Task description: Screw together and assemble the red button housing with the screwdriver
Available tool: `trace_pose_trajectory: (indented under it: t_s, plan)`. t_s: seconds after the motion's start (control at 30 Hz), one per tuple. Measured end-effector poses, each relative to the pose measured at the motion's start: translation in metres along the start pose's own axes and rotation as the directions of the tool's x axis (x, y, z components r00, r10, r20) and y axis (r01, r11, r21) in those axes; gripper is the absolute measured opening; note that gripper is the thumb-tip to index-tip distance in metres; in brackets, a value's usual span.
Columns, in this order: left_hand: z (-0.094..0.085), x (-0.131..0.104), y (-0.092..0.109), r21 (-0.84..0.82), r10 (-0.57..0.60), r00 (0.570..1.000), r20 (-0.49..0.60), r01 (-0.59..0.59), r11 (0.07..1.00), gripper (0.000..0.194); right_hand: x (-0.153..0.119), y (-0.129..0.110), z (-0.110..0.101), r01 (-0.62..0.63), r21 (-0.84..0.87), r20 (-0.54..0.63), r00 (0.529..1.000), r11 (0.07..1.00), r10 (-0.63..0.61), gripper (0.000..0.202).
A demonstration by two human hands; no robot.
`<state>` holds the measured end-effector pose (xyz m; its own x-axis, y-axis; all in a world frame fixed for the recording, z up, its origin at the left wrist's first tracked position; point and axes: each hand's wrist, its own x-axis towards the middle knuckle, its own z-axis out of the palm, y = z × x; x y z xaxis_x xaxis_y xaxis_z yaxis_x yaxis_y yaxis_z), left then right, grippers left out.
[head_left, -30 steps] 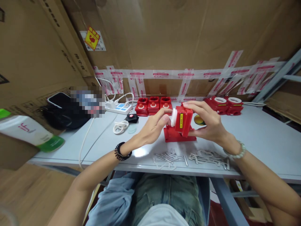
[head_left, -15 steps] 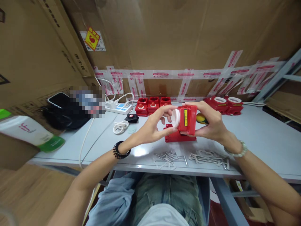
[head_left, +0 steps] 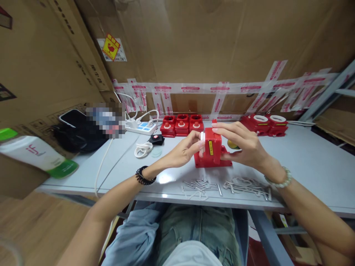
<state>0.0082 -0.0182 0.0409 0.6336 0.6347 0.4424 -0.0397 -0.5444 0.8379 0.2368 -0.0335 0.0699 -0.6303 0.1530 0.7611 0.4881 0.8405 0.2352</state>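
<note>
A red housing (head_left: pixel 213 142) with a yellow label is tilted on its side above the table, its white ring (head_left: pixel 202 142) facing left. The fingers of my left hand (head_left: pixel 183 149) are closed on the white ring. My right hand (head_left: pixel 242 142) grips the housing from the right, fingers over its top and thumb low. Beneath it lies a red base part (head_left: pixel 203 161), partly hidden by the housing. A yellow and dark round object (head_left: pixel 232 144) shows behind my right hand.
Loose screws (head_left: pixel 201 185) and metal rods (head_left: pixel 246 186) lie near the front edge. Red units (head_left: pixel 181 126) stand at the back, with two white-ringed ones (head_left: pixel 277 125) further right. Left are a power strip (head_left: pixel 141 127), coiled cable (head_left: pixel 143 149), black bag (head_left: pixel 69 136) and bottle (head_left: pixel 39 153).
The housing has moved slightly left and down and turned, so its white ring now points more to the left. Both hands have shifted with it, my left fingers closing nearer the ring.
</note>
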Motion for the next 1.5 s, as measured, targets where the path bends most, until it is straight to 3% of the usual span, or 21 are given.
trace_pose_trajectory:
  t_s: [0.13,0.4,0.53,0.6,0.67,0.73,0.8,0.87,0.9,1.07,1.17,1.27,1.37,1.43,1.5]
  plan:
    - [0.000,0.001,-0.002,-0.001,-0.090,0.995,0.032,0.090,0.996,0.045,0.000,-0.002,-0.001,0.027,-0.065,0.024,0.999,0.998,-0.025,0.060]
    - [0.003,0.006,-0.010,-0.297,-0.329,0.923,0.202,0.378,0.877,0.061,-0.005,-0.010,0.002,0.139,-0.246,0.118,0.987,0.959,-0.113,0.052]
    - [0.002,0.003,-0.007,-0.198,-0.433,0.857,0.281,0.493,0.847,0.074,-0.002,-0.012,0.002,0.151,-0.208,0.092,0.987,0.966,-0.134,0.050]
    - [0.002,0.000,-0.004,-0.092,-0.376,0.917,0.133,0.389,0.917,0.078,-0.001,-0.010,0.002,0.103,-0.170,0.049,0.994,0.980,-0.096,0.052]
    - [0.002,-0.002,-0.003,0.077,-0.144,0.986,-0.088,0.151,0.986,0.067,0.000,-0.008,0.001,0.040,-0.123,0.028,0.999,0.992,-0.037,0.056]
    - [0.002,-0.003,-0.002,0.256,0.169,0.970,-0.177,-0.120,0.959,0.053,0.001,-0.006,-0.001,-0.017,-0.066,0.014,1.000,0.998,0.018,0.060]
    - [0.001,-0.003,-0.003,0.363,0.388,0.912,-0.131,-0.320,0.875,0.058,0.002,-0.004,-0.003,-0.060,-0.005,-0.008,0.998,0.998,0.060,0.065]
    - [-0.001,-0.003,-0.004,0.390,0.465,0.881,-0.087,-0.400,0.830,0.058,0.002,-0.003,-0.003,-0.082,0.039,-0.024,0.996,0.996,0.083,0.069]
    - [-0.003,-0.002,-0.005,0.376,0.457,0.886,-0.081,-0.397,0.837,0.056,0.001,-0.003,-0.003,-0.087,0.052,-0.026,0.996,0.995,0.089,0.070]
    - [-0.004,0.000,-0.004,0.068,0.212,0.969,-0.131,-0.204,0.977,0.046,-0.001,-0.002,-0.001,-0.080,0.084,-0.012,0.997,0.993,0.082,0.070]
    - [-0.002,0.004,-0.004,-0.141,0.032,0.985,-0.169,-0.056,0.988,0.039,0.000,-0.003,-0.002,-0.052,0.060,0.001,0.999,0.997,0.052,0.069]
    - [-0.003,0.010,-0.003,-0.274,-0.114,0.979,-0.171,0.064,0.960,0.052,0.002,-0.004,-0.004,-0.025,0.019,-0.005,1.000,0.999,0.025,0.070]
    - [-0.017,0.009,0.006,-0.158,-0.110,0.962,-0.251,0.071,0.985,0.048,0.001,-0.002,-0.005,-0.045,0.038,-0.042,0.998,0.998,0.047,0.072]
    - [-0.034,-0.003,0.016,0.095,-0.057,0.952,-0.301,0.089,0.991,0.035,0.000,0.000,-0.005,-0.071,0.063,-0.057,0.996,0.995,0.075,0.075]
    - [-0.058,-0.023,0.026,0.437,-0.058,0.954,-0.295,0.189,0.880,0.037,-0.002,0.001,-0.004,-0.085,0.077,-0.062,0.994,0.993,0.089,0.077]
